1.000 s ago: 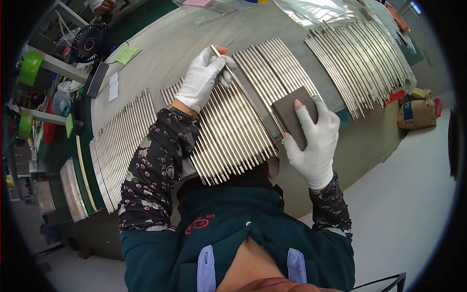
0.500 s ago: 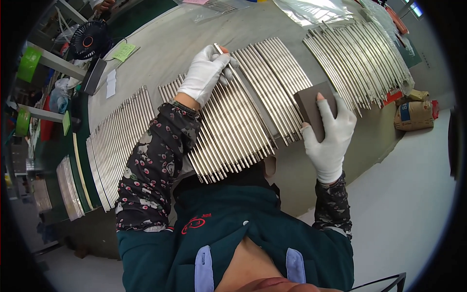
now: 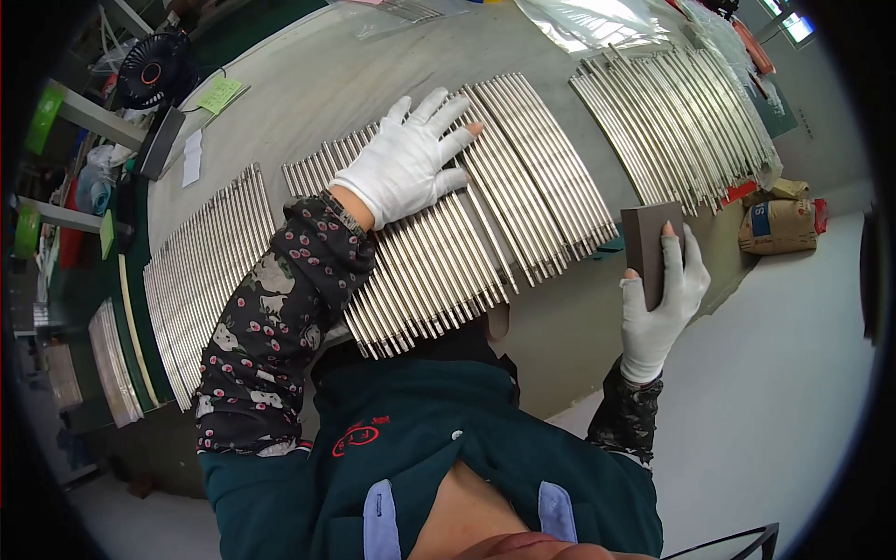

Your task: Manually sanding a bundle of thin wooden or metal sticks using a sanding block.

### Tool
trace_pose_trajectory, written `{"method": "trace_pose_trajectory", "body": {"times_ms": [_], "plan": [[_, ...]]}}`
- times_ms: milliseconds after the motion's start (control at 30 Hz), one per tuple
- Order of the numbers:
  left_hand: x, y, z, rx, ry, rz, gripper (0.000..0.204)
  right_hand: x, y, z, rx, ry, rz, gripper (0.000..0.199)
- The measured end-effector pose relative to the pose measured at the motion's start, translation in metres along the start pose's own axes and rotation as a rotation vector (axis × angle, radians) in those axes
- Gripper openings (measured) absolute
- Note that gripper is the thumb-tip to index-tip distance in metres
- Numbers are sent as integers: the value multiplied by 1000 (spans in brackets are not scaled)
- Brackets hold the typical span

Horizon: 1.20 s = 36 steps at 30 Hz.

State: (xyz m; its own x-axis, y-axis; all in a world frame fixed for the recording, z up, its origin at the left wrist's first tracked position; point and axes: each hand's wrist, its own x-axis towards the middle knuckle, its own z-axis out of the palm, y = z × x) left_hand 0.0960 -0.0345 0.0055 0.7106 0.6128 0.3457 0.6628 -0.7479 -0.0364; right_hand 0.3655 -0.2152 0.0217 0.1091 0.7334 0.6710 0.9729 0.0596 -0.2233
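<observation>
My left hand (image 3: 411,159), in a white glove with bare thumb and index tips, rests with spread fingers on a row of slim metal rods (image 3: 425,271). It holds nothing. One single rod (image 3: 495,233) lies in the gap right of that row, its upper part near the thumb. Right of the gap sits another row of rods (image 3: 541,173). Past the table's near edge, my gloved right hand (image 3: 661,322) grips a dark grey-brown block (image 3: 647,250), apart from the rods. The block could be a sanding block; its surface is too plain to tell.
More rods (image 3: 210,285) lie at left and another batch (image 3: 677,131) at far right beside plastic wrap. Clear plastic sheeting (image 3: 597,21) covers the back edge. A black fan (image 3: 154,70) and green note (image 3: 219,94) are at back left. A brown sack (image 3: 779,226) stands right.
My left hand has let go of the rod it held and spread flat on the row. My right hand has drawn the block away from the rods, toward the right and nearer me.
</observation>
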Motion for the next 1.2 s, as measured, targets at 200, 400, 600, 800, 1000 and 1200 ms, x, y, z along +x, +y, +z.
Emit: {"method": "trace_pose_trajectory", "body": {"times_ms": [200, 400, 600, 800, 1000, 1200], "plan": [[7, 4, 11, -3, -175, 23, 56, -1, 3, -1, -23, 13, 13, 63], [19, 12, 11, 10, -195, 6, 56, -2, 2, 1, -33, 12, 27, 62], [29, 15, 14, -3, -167, 12, 57, -5, 5, 3, -48, 17, 42, 62], [42, 17, 14, -12, -182, 61, 57, -6, 7, 2, -29, -20, 74, 58], [59, 27, 23, -56, -156, 157, 58, 1, 11, 3, -47, -25, 32, 65], [57, 36, 25, -53, -145, 124, 62, 5, 10, 7, -45, -28, 32, 64]]}}
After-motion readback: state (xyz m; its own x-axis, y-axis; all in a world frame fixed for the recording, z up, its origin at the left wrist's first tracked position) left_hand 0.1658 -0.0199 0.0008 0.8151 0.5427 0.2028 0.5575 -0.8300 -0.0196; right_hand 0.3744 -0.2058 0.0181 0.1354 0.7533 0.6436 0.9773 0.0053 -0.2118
